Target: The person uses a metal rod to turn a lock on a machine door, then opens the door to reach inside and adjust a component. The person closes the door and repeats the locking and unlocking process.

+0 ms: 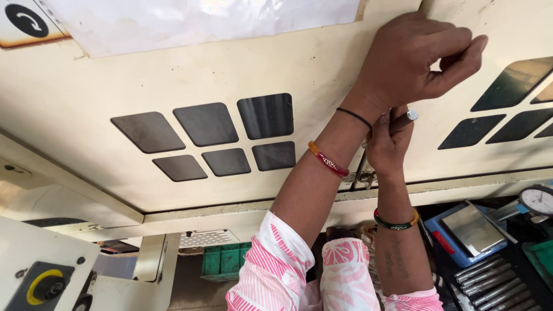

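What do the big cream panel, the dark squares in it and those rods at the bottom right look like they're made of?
Cream panel: likely painted sheet metal; matte, scuffed and grimy, with folded edges. The left hand presses on it.
Dark squares: probably tinted glass or plastic; smooth, with faint streaky reflections.
Rods: bare metal, probably steel; grey with bright highlights along their lengths.

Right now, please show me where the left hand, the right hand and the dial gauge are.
left hand [412,57], head view, back of hand.
right hand [389,141], head view, back of hand.
dial gauge [537,200], head view, white face.
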